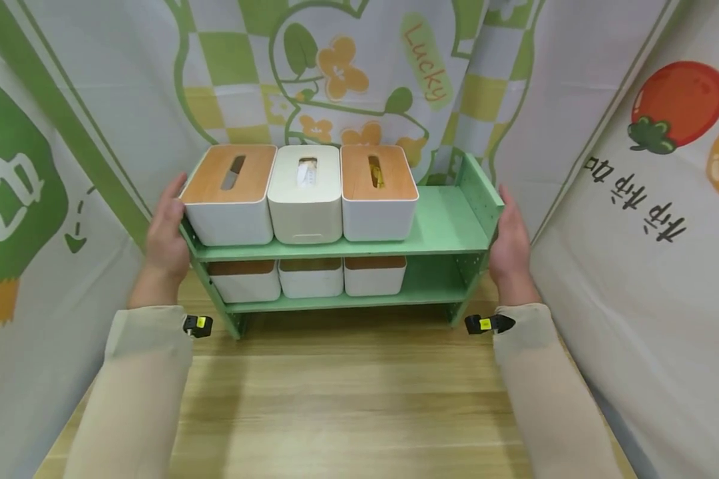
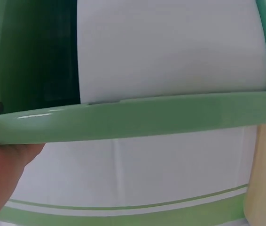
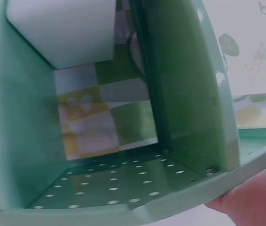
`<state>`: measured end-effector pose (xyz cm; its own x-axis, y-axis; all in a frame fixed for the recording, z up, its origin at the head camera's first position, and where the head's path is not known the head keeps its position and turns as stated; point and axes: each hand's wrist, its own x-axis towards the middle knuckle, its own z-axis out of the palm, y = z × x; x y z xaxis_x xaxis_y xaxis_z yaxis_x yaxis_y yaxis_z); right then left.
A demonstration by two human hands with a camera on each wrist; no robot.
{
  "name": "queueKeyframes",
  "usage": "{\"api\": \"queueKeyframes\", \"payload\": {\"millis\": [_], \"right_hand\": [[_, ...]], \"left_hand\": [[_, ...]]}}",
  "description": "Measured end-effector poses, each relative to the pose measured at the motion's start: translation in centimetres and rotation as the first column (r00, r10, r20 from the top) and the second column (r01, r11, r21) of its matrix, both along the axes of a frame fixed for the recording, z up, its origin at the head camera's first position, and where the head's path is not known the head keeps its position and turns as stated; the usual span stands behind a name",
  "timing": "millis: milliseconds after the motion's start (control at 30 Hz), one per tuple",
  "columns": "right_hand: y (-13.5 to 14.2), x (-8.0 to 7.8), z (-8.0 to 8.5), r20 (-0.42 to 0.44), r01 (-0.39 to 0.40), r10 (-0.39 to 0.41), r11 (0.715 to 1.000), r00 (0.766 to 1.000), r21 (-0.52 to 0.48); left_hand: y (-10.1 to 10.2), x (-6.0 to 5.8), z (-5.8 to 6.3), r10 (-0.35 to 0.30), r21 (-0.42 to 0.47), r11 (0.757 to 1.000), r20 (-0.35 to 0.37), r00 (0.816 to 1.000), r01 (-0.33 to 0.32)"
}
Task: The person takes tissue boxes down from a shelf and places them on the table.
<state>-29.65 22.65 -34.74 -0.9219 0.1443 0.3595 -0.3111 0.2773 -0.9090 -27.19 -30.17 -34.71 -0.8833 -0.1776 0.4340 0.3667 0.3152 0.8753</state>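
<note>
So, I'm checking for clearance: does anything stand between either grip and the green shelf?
Nothing visible does: the left grip and the right grip rest against opposite outer sides of the green shelf.

Green two-tier shelf, glossy, open-backed, upright on far part of wood-grain table, left front foot nearer than right. Small holes dot end panels. Upper tier, left to right: wood-lidded white box, cream box, another wood-lidded white box, lids slotted. Lower tier: three white boxes, side by side toward left.
</note>
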Motion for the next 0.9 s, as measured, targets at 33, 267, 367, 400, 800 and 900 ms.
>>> {"api": "queueKeyframes", "payload": {"millis": [33,267,367,400,800,900], "right_hand": [[0.1,-0.1,0.2,0.025,0.011,-0.012,1.0,1.0,0.014],[0.1,-0.6,0.3,0.073,0.081,-0.087,0.993,0.993,0.084],[-0.1,-0.8,0.0,0.019,0.09,-0.092,0.99,0.996,0.11],[-0.1,-0.8,-0.1,-0.005,0.093,-0.093,0.989,0.996,0.116],[-0.4,-1.6,-0.7,-0.157,0.135,-0.114,0.982,0.981,0.129],[-0.4,-1.9,-0.8,-0.167,0.149,-0.127,0.981,0.978,0.122]], "left_hand": [[0.1,-0.1,-0.1,0.004,0.002,1.0,-0.013,1.0,-0.004],[0.8,-0.2,-0.6,0.104,-0.055,0.993,-0.066,0.992,-0.108],[0.9,0.0,-0.6,0.138,-0.059,0.988,-0.09,0.986,-0.143],[1.0,0.0,-0.6,0.146,-0.058,0.987,-0.1,0.984,-0.152],[1.2,0.2,0.8,0.22,-0.104,0.97,0.004,0.976,-0.218],[1.2,0.0,0.7,0.21,-0.088,0.974,0.01,0.978,-0.209]]}}
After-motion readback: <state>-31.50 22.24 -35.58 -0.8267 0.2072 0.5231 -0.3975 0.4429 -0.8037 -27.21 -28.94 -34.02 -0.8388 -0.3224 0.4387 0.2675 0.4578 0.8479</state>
